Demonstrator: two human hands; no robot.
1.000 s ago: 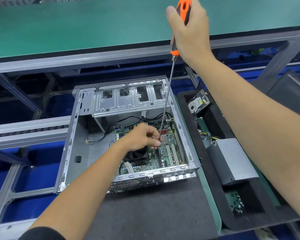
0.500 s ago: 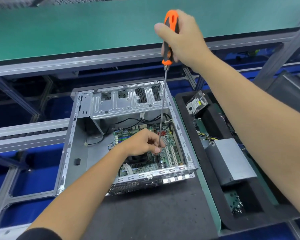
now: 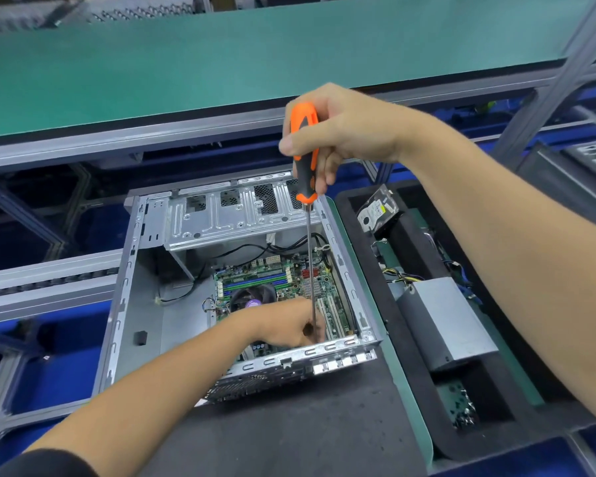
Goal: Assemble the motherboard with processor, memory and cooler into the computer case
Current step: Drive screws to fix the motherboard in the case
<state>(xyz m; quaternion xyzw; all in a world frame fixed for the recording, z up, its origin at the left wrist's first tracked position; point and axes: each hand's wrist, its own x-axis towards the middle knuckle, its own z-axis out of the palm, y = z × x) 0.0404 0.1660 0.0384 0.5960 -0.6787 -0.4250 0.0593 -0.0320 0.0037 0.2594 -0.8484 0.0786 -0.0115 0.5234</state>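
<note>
Motherboard (image 3: 289, 280) lies flat inside the open computer case (image 3: 145, 304), at its right half, on the dark mat (image 3: 289, 425) at the middle. Right of the case, a black foam tray (image 3: 410, 339) holds a grey power supply (image 3: 444, 325) and, farther off, a hard drive (image 3: 377, 210). Right hand (image 3: 344, 132) is wrapped around the orange-black screwdriver (image 3: 304, 153), upright. Left hand (image 3: 289, 327) pinches its shaft near the tip, low on the board.

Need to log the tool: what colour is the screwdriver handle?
Orange with black grip panels, held by the right hand; head view.
</note>
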